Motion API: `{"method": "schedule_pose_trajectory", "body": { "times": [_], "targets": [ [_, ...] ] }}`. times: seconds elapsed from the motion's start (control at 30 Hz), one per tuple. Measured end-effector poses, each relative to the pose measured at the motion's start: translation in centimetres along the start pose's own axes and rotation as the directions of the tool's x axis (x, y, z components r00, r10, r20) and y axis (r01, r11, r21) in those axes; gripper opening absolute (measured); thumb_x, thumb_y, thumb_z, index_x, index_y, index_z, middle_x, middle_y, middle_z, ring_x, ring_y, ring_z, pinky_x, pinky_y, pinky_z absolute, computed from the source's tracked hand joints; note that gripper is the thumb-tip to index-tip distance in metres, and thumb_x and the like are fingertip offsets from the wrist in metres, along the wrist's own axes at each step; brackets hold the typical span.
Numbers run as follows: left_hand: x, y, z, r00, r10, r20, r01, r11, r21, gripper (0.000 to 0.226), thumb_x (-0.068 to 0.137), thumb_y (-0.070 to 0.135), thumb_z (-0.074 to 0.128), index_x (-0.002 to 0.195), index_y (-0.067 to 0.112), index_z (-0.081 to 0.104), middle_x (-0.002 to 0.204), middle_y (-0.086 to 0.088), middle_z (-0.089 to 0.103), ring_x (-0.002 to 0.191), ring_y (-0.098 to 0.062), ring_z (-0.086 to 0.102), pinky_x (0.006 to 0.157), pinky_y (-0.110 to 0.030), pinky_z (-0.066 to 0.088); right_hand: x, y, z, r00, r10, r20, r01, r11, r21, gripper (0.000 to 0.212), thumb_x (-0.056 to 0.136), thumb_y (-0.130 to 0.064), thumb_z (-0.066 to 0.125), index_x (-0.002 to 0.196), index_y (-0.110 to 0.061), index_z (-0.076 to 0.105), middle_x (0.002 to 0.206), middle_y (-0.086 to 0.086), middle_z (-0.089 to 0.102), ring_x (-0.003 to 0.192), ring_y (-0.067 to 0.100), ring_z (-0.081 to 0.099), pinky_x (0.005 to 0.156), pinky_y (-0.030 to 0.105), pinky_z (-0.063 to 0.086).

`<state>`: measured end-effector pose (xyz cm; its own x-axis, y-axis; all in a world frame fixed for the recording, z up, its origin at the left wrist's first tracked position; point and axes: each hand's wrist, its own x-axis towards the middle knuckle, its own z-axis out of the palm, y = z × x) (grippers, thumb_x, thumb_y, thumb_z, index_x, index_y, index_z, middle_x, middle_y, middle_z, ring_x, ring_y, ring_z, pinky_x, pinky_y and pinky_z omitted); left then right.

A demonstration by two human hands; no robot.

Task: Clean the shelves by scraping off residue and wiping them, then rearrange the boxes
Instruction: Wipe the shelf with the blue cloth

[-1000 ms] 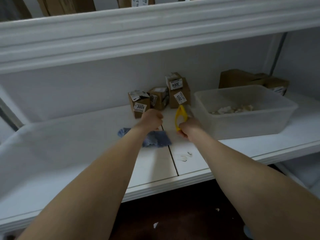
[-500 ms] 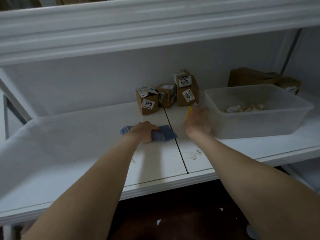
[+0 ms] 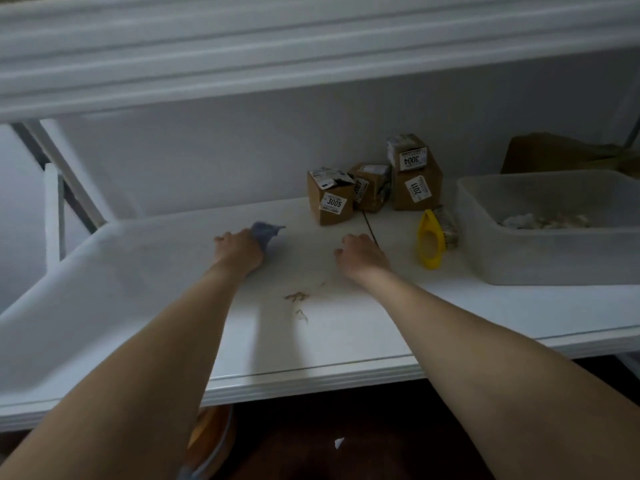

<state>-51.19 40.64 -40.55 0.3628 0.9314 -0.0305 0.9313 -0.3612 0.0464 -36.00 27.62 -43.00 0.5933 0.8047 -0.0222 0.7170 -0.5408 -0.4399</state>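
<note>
On the white shelf point(image 3: 138, 306) we count four small labelled boxes point(image 3: 330, 199) at its back edge, one yellow brush point(image 3: 433, 237) just beside one clear tub point(image 3: 547, 258) toward the right end, and residue streaks point(image 3: 298, 297) mid-shelf. Our left hand point(image 3: 239, 251) grips one blue cloth point(image 3: 266, 232); our right hand point(image 3: 362, 254) rests nearby, fingers loosely curled, empty.

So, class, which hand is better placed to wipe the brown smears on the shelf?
Probably the left hand: it grips the blue cloth just behind the smears; the right hand holds nothing.
</note>
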Motion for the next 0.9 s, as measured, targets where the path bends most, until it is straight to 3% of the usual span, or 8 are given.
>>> {"method": "schedule_pose_trajectory", "body": {
  "times": [0.13, 0.23, 0.4, 0.47, 0.53, 0.63, 0.83, 0.9],
  "targets": [
    [0.2, 1.5, 0.8, 0.974, 0.073, 0.213, -0.031, 0.980, -0.195, 0.060, 0.097, 0.056, 0.025, 0.148, 0.024, 0.028, 0.153, -0.016, 0.027, 0.142, -0.037, 0.019, 0.117, -0.051, 0.009, 0.2, -0.2, 0.6, 0.997, -0.066, -0.042, 0.058, 0.984, -0.170, 0.030, 0.095, -0.010, 0.039, 0.116, -0.005, 0.059, 0.121, 0.016, 0.060, 0.110, 0.032, 0.057, 0.081, 0.032, 0.044],
    [0.9, 4.3, 1.1, 0.948, 0.210, 0.237, -0.162, 0.964, -0.209, 0.047, 0.095, 0.018, 0.050, 0.141, 0.016, 0.043, 0.141, -0.015, 0.047, 0.129, -0.033, 0.044, 0.110, -0.040, 0.032, 1.0, -0.1, 0.3, 0.992, -0.052, -0.111, 0.031, 0.983, -0.181, 0.028, 0.099, -0.013, 0.038, 0.122, -0.007, 0.054, 0.121, 0.014, 0.060, 0.111, 0.029, 0.058, 0.077, 0.031, 0.041],
    [-1.1, 7.2, 0.8, 0.810, 0.466, 0.356, -0.277, 0.839, -0.467, 0.032, 0.088, 0.014, 0.056, 0.117, 0.022, 0.067, 0.104, -0.006, 0.069, 0.087, -0.024, 0.065, 0.077, -0.029, 0.052, 2.7, -0.1, -0.8, 0.986, 0.117, -0.118, -0.119, 0.993, -0.012, 0.040, 0.094, -0.022, 0.055, 0.130, -0.008, 0.045, 0.131, 0.014, 0.054, 0.120, 0.032, 0.053, 0.091, 0.036, 0.044],
    [-1.3, 7.1, 0.2, 0.776, 0.541, 0.323, -0.377, 0.809, -0.451, 0.039, 0.082, 0.003, 0.056, 0.112, 0.025, 0.071, 0.108, 0.001, 0.070, 0.098, -0.021, 0.064, 0.089, -0.029, 0.052, 2.9, -0.3, -1.0, 0.986, 0.114, -0.119, -0.111, 0.993, 0.029, 0.041, 0.094, -0.019, 0.050, 0.133, -0.008, 0.042, 0.134, 0.014, 0.051, 0.122, 0.033, 0.051, 0.094, 0.037, 0.042],
    [-0.7, 6.3, -0.7, 0.853, 0.501, 0.146, -0.402, 0.810, -0.426, 0.041, 0.082, -0.002, 0.054, 0.113, 0.020, 0.070, 0.115, -0.001, 0.068, 0.102, -0.019, 0.062, 0.090, -0.023, 0.048, 3.1, -0.4, -0.9, 0.980, 0.116, -0.161, -0.108, 0.992, 0.060, 0.037, 0.097, -0.016, 0.044, 0.133, -0.009, 0.041, 0.136, 0.014, 0.049, 0.122, 0.033, 0.050, 0.094, 0.038, 0.041],
    [2.1, 2.6, -1.3, 0.981, 0.177, -0.084, -0.196, 0.895, -0.401, 0.029, 0.092, 0.007, 0.053, 0.118, 0.009, 0.065, 0.109, -0.010, 0.066, 0.089, -0.025, 0.065, 0.074, -0.019, 0.049, 3.4, -0.2, -0.6, 0.977, 0.116, -0.179, -0.115, 0.993, 0.014, 0.042, 0.096, -0.018, 0.045, 0.137, -0.012, 0.038, 0.139, 0.012, 0.042, 0.124, 0.031, 0.046, 0.094, 0.039, 0.041],
    [4.2, -1.7, 0.5, 0.988, 0.022, 0.156, -0.022, 1.000, 0.003, 0.064, 0.098, 0.025, 0.042, 0.151, 0.010, 0.011, 0.157, -0.008, 0.019, 0.142, -0.032, 0.024, 0.117, -0.040, 0.021, 3.4, 0.6, 0.5, 0.993, 0.074, -0.092, -0.088, 0.983, -0.161, 0.036, 0.096, -0.016, 0.043, 0.131, -0.010, 0.044, 0.135, 0.014, 0.049, 0.123, 0.031, 0.047, 0.093, 0.038, 0.042],
    [4.5, -1.2, 1.2, 0.980, 0.067, 0.187, -0.065, 0.998, -0.019, 0.066, 0.090, 0.033, 0.047, 0.150, 0.018, 0.022, 0.156, -0.007, 0.021, 0.139, -0.033, 0.029, 0.115, -0.041, 0.025, 3.4, 0.5, 0.8, 0.991, 0.071, -0.114, -0.090, 0.982, -0.167, 0.035, 0.097, -0.017, 0.042, 0.131, -0.010, 0.044, 0.134, 0.013, 0.050, 0.123, 0.030, 0.048, 0.093, 0.037, 0.042]
  ]
}}
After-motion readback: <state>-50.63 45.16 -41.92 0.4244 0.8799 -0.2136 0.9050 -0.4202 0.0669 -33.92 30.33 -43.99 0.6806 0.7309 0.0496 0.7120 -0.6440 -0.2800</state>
